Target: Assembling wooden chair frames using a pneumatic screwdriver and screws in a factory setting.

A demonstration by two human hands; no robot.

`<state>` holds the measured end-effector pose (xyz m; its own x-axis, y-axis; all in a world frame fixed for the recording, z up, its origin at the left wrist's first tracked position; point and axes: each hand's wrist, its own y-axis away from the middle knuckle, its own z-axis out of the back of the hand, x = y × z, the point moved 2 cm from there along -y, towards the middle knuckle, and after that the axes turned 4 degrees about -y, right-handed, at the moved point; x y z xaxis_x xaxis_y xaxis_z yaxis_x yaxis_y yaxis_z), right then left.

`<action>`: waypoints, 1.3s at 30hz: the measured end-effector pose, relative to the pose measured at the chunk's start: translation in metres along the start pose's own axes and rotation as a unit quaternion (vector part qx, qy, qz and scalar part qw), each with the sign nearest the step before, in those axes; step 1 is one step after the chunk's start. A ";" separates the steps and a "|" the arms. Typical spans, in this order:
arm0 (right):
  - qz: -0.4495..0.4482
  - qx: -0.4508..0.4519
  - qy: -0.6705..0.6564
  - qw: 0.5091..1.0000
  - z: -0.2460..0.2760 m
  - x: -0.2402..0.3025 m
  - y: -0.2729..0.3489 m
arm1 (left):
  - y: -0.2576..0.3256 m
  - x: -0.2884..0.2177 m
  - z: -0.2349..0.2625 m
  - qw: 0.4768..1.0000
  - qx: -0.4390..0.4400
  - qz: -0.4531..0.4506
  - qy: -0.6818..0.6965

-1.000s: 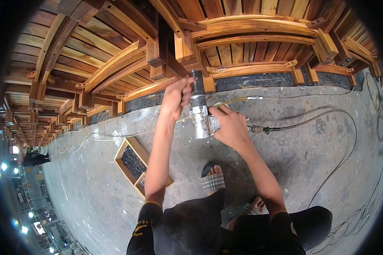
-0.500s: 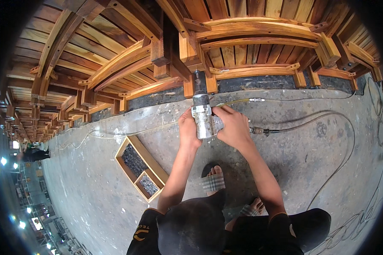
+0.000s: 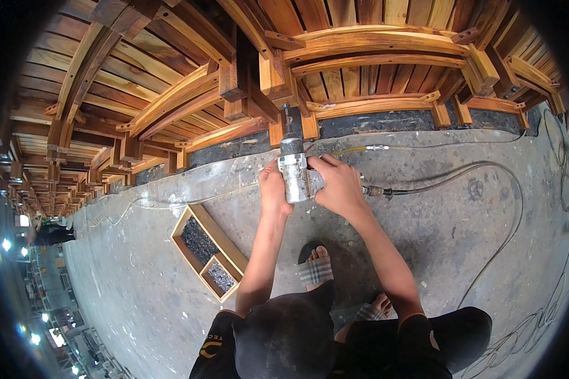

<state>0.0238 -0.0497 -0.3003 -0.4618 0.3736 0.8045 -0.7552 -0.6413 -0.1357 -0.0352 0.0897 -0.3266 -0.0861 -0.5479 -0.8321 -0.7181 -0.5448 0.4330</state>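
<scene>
I hold a silver and dark air impact wrench [image 3: 294, 177] out in front of me, its narrow tip pointing away toward a wooden leg. My right hand [image 3: 340, 188] is wrapped around the handle, where a hose joins on the right. Against the left side of the tool's body, my left hand [image 3: 273, 191] is closed and steadies it. The tip reaches the upright wooden furniture frame [image 3: 275, 82]; whether it sits on a bolt there is too small to tell. Both palms' undersides are hidden.
A wooden box [image 3: 227, 237] with two compartments of small dark and silvery hardware lies on the concrete floor at left. An air hose [image 3: 461, 165] curves off to the right. A row of slatted furniture recedes leftward, with another person [image 3: 52, 235] far off.
The wrench and both hands have shifted very slightly left, along with the furniture frame in the view. My grip on the tool is unchanged.
</scene>
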 end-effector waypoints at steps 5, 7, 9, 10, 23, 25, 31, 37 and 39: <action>-0.005 0.001 0.007 1.000 0.001 0.000 -0.003 | -0.001 -0.004 -0.005 1.000 -0.009 -0.003 0.005; -0.007 0.002 0.013 1.000 0.000 0.000 -0.004 | -0.001 -0.005 -0.005 1.000 -0.009 -0.003 0.003; -0.003 -0.005 0.001 1.000 -0.002 -0.001 -0.003 | -0.002 -0.005 -0.005 1.000 -0.011 -0.003 0.002; -0.003 -0.006 0.001 1.000 -0.002 -0.001 -0.003 | -0.001 -0.005 -0.004 1.000 -0.009 -0.005 0.006; 0.007 -0.019 0.012 1.000 -0.005 0.001 -0.004 | -0.004 -0.005 -0.001 1.000 0.003 -0.015 0.004; 0.008 -0.019 0.015 1.000 -0.005 0.001 -0.004 | -0.005 -0.004 -0.001 1.000 0.007 -0.013 0.005; 0.006 -0.016 0.021 1.000 -0.004 0.002 -0.004 | -0.006 -0.004 0.000 1.000 0.001 -0.014 0.011; 0.033 -0.036 0.028 0.998 -0.006 0.004 0.005 | -0.015 -0.003 0.019 0.998 -0.036 0.008 0.042; 0.062 -0.005 0.031 0.998 -0.005 0.005 0.016 | -0.019 -0.010 0.033 0.997 -0.048 0.025 0.046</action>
<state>0.0074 -0.0547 -0.3014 -0.5796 0.3338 0.7434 -0.6951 -0.6787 -0.2372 -0.0434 0.1265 -0.3384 -0.0531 -0.6299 -0.7749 -0.6451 -0.5707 0.5081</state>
